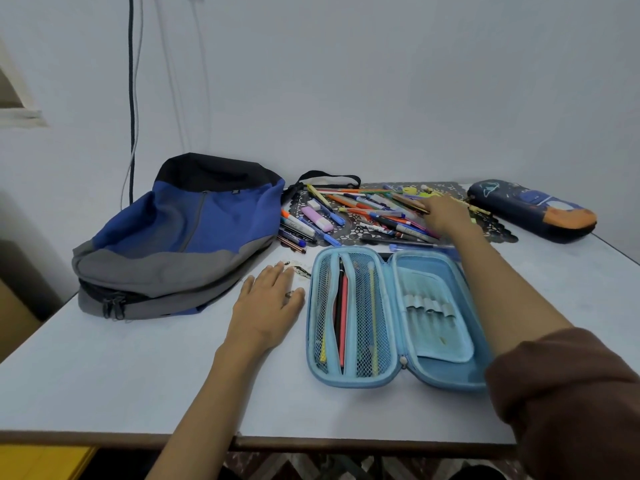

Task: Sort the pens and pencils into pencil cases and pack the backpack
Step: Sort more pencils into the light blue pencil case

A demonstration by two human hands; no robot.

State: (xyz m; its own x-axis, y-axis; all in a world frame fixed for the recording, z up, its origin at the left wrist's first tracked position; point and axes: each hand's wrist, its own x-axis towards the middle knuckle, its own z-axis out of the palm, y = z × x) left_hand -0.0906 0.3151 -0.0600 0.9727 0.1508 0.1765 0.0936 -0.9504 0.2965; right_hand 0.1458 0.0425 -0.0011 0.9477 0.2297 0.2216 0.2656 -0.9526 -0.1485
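At twelve o'clock the pens and pencils [363, 213] are reached by the right hand [445, 216], seemingly for picking; its grasp cannot be told. The left hand [268, 299] is rested flat, fingers released, beside the opened pencil case [443, 341].
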